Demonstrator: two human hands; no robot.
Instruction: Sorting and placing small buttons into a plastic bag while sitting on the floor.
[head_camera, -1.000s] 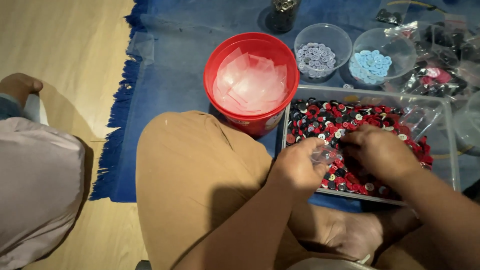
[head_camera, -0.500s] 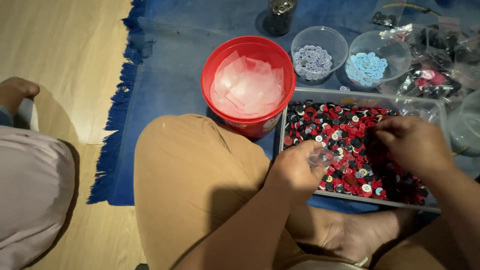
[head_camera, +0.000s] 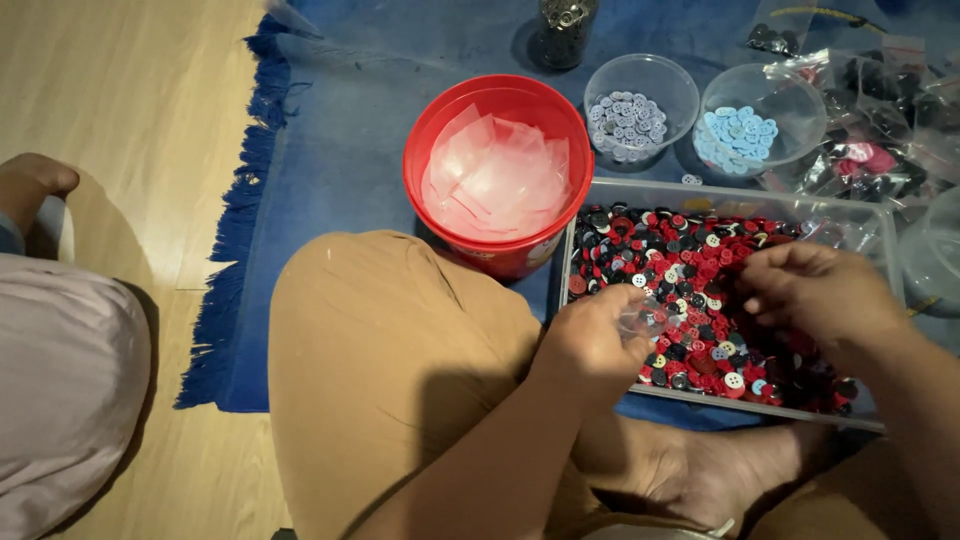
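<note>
A seated person's left hand (head_camera: 590, 345) pinches a small clear plastic bag (head_camera: 640, 318) at its mouth, fingers closed on the thin film just above the near edge of a clear tray (head_camera: 860, 222) heaped with red, black and white buttons (head_camera: 700, 290). The bag looks feather-light, limp and slippery, best gripped at its rim. The right hand (head_camera: 815, 295) hovers over the heap, fingers curled together; whether they hold a button cannot be told. The buttons are small, hard and smooth, likely to slip unless pinched edge to edge. Beyond, on the blue rug (head_camera: 350, 140), stand a red bucket (head_camera: 497, 170) of empty clear bags and two clear bowls of grey buttons (head_camera: 625, 115) and light-blue buttons (head_camera: 735, 135).
</note>
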